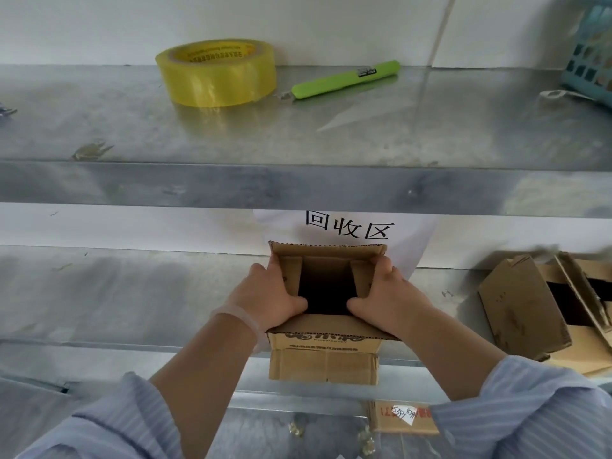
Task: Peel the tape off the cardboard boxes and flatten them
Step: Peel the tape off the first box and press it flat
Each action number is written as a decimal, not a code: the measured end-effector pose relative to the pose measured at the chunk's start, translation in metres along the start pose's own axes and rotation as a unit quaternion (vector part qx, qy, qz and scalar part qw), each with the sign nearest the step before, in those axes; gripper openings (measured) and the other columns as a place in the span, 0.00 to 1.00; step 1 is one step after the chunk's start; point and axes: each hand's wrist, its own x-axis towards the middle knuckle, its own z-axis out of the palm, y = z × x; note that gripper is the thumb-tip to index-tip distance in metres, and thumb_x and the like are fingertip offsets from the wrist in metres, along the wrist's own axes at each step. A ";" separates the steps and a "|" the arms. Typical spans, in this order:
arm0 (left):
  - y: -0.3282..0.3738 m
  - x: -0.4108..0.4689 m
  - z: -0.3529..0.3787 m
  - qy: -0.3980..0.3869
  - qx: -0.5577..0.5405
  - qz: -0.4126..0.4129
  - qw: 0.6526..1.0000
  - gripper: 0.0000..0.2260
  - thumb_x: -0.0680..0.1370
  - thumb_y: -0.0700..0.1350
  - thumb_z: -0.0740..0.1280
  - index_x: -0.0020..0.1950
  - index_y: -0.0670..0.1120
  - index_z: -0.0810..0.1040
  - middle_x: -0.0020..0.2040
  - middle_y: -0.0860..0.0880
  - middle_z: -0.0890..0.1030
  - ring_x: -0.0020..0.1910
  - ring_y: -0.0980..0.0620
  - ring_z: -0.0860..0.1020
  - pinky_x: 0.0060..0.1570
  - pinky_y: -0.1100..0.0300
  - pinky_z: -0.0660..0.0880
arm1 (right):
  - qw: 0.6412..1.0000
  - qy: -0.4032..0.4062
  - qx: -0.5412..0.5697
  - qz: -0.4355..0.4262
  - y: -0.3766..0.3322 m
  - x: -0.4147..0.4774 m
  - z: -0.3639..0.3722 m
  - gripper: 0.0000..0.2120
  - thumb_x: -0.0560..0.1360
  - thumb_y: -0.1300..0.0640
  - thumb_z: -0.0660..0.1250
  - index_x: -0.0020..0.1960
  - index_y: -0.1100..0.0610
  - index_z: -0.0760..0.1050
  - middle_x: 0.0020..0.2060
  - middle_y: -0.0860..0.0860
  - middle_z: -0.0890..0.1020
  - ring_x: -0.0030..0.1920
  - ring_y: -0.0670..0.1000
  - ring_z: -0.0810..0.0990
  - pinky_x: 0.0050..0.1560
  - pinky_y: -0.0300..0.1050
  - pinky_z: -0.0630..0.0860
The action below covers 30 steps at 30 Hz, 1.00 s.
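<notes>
A small brown cardboard box (326,357) stands open on the lower metal shelf (116,293), its flaps spread and its inside dark. My left hand (265,298) grips the box's left wall, thumb inside the opening. My right hand (385,298) grips the right wall the same way. The near flap with printed writing hangs over the shelf's front edge. No tape is visible on this box.
A yellow tape roll (217,72) and a green utility knife (346,80) lie on the upper shelf (298,187). Other opened cardboard boxes (530,309) lie at the right. A blue basket (592,54) stands top right. A cardboard piece (402,417) lies below.
</notes>
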 end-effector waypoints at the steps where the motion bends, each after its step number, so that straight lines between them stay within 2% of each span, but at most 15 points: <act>1: -0.003 -0.002 -0.001 -0.001 -0.049 0.003 0.999 0.28 0.72 0.56 0.66 0.70 0.55 0.61 0.49 0.49 0.73 0.43 0.50 0.77 0.39 0.59 0.75 | 1.000 0.004 0.030 -0.002 0.004 -0.002 -0.001 0.34 0.70 0.44 0.65 0.69 0.49 0.53 0.52 0.52 0.74 0.49 0.56 0.77 0.47 0.50 0.77; 3: -0.007 -0.011 -0.008 0.003 -0.183 0.001 0.983 0.11 0.78 0.49 0.60 0.60 0.53 0.70 0.46 0.48 0.78 0.43 0.51 0.78 0.39 0.58 0.77 | 0.996 0.013 0.089 -0.008 0.009 -0.008 -0.002 0.27 0.73 0.48 0.61 0.68 0.47 0.53 0.45 0.51 0.75 0.43 0.53 0.77 0.39 0.47 0.75; 4: -0.010 -0.015 -0.011 0.013 -0.245 -0.008 0.969 0.07 0.80 0.46 0.57 0.55 0.52 0.72 0.45 0.48 0.79 0.44 0.51 0.79 0.41 0.56 0.79 | 0.993 0.018 0.112 -0.013 0.012 -0.010 -0.002 0.25 0.74 0.50 0.60 0.68 0.46 0.54 0.45 0.51 0.76 0.42 0.52 0.77 0.38 0.47 0.75; 6: -0.015 -0.023 -0.016 0.032 -0.316 -0.013 0.948 0.09 0.81 0.41 0.55 0.49 0.52 0.72 0.45 0.48 0.78 0.45 0.50 0.78 0.42 0.53 0.81 | 0.988 0.023 0.149 -0.018 0.017 -0.013 -0.002 0.24 0.75 0.54 0.58 0.69 0.44 0.54 0.49 0.52 0.78 0.44 0.53 0.78 0.45 0.50 0.79; 8: -0.021 -0.030 -0.021 0.048 -0.372 -0.005 0.927 0.10 0.81 0.38 0.54 0.52 0.50 0.72 0.46 0.49 0.76 0.45 0.50 0.77 0.40 0.55 0.80 | 0.980 0.028 0.197 -0.017 0.022 -0.018 -0.004 0.24 0.77 0.57 0.56 0.70 0.44 0.57 0.49 0.51 0.77 0.44 0.51 0.77 0.47 0.50 0.79; 10: -0.030 -0.034 -0.024 0.069 -0.417 0.004 0.906 0.12 0.81 0.37 0.53 0.56 0.49 0.72 0.47 0.46 0.77 0.47 0.47 0.78 0.39 0.57 0.78 | 0.965 0.039 0.260 -0.023 0.026 -0.023 -0.008 0.21 0.77 0.61 0.56 0.68 0.45 0.61 0.45 0.49 0.76 0.43 0.51 0.76 0.43 0.50 0.79; 13: -0.048 -0.042 -0.024 0.099 -0.460 0.025 0.882 0.14 0.79 0.34 0.53 0.54 0.45 0.77 0.49 0.40 0.80 0.49 0.42 0.80 0.42 0.57 0.80 | 0.938 0.054 0.339 -0.045 0.032 -0.028 -0.012 0.18 0.78 0.64 0.56 0.63 0.47 0.67 0.41 0.51 0.76 0.40 0.51 0.74 0.36 0.43 0.71; 15: -0.060 -0.046 -0.023 0.113 -0.477 0.034 0.871 0.12 0.75 0.36 0.58 0.52 0.42 0.79 0.49 0.36 0.80 0.50 0.38 0.80 0.49 0.48 0.80 | 0.915 0.057 0.395 -0.060 0.035 -0.031 -0.013 0.17 0.77 0.67 0.55 0.58 0.49 0.72 0.42 0.53 0.77 0.43 0.53 0.75 0.41 0.45 0.72; 17: -0.071 -0.051 -0.020 0.120 -0.489 0.040 0.863 0.14 0.69 0.40 0.59 0.49 0.45 0.81 0.48 0.37 0.81 0.52 0.38 0.78 0.56 0.40 0.76 | 0.894 0.048 0.441 -0.066 0.040 -0.035 -0.010 0.20 0.75 0.70 0.55 0.55 0.48 0.74 0.46 0.54 0.79 0.49 0.55 0.76 0.49 0.49 0.73; 20: -0.086 -0.056 -0.006 0.098 -0.504 0.045 0.857 0.17 0.70 0.42 0.59 0.54 0.52 0.81 0.52 0.45 0.82 0.55 0.43 0.78 0.58 0.42 0.75 | 0.888 0.026 0.457 -0.054 0.046 -0.038 0.003 0.22 0.73 0.73 0.55 0.52 0.49 0.76 0.48 0.54 0.80 0.52 0.55 0.77 0.53 0.52 0.76; 22: -0.092 -0.057 0.003 0.070 -0.541 0.064 0.836 0.13 0.76 0.44 0.61 0.58 0.51 0.79 0.54 0.46 0.80 0.57 0.43 0.77 0.55 0.47 0.77 | 0.875 0.000 0.483 -0.034 0.047 -0.041 0.012 0.21 0.74 0.72 0.54 0.52 0.51 0.77 0.49 0.55 0.80 0.53 0.56 0.77 0.57 0.58 0.76; 24: -0.093 -0.058 0.008 0.036 -0.600 0.055 0.797 0.14 0.80 0.52 0.60 0.59 0.47 0.77 0.55 0.42 0.80 0.57 0.41 0.77 0.49 0.52 0.79 | 0.812 -0.052 0.581 -0.022 0.047 -0.045 0.015 0.17 0.77 0.69 0.52 0.52 0.57 0.77 0.47 0.57 0.80 0.49 0.56 0.79 0.55 0.58 0.77; 26: -0.095 -0.059 0.007 -0.021 -0.643 0.015 0.765 0.23 0.78 0.59 0.55 0.61 0.46 0.77 0.55 0.40 0.80 0.56 0.42 0.79 0.51 0.49 0.79 | 0.757 -0.093 0.647 -0.014 0.050 -0.043 0.014 0.15 0.80 0.61 0.51 0.51 0.63 0.75 0.46 0.60 0.80 0.47 0.56 0.80 0.47 0.54 0.79; 28: -0.098 -0.060 0.005 -0.082 -0.674 -0.020 0.734 0.30 0.74 0.65 0.53 0.65 0.48 0.76 0.59 0.39 0.80 0.60 0.41 0.77 0.62 0.43 0.72 | 0.763 -0.118 0.635 0.017 0.052 -0.035 0.013 0.21 0.82 0.49 0.52 0.53 0.64 0.75 0.47 0.60 0.81 0.47 0.57 0.81 0.42 0.53 0.79; 30: -0.100 -0.058 0.007 -0.102 -0.669 -0.023 0.736 0.31 0.72 0.68 0.56 0.65 0.48 0.76 0.60 0.39 0.79 0.61 0.39 0.77 0.63 0.41 0.71 | 0.794 -0.131 0.592 0.040 0.050 -0.027 0.015 0.25 0.79 0.39 0.55 0.58 0.58 0.77 0.51 0.58 0.82 0.49 0.58 0.81 0.41 0.52 0.80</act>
